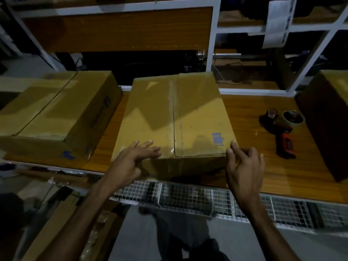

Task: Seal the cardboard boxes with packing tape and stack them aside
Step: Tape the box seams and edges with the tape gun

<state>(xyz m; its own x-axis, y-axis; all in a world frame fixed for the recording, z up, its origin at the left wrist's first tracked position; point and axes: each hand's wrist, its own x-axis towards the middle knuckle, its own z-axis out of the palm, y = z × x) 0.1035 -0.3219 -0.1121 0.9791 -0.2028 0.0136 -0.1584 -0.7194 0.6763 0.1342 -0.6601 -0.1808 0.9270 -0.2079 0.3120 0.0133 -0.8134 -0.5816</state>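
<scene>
Both hands' straight fingers (148, 146) touch middle box (175, 117); right box (327, 117) cut off.

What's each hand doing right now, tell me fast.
Left hand: open, fingers straight, lying flat on the middle box near its front edge.
Right hand: open, fingers loosely spread at the box's front right corner, holding nothing.

Light: dim
Bench: wooden worktop (273, 178), white wire mesh (188, 196) below
Behind: white-framed shelving (213, 34), wood panel (116, 29)
Floor: grey (143, 242)
</scene>
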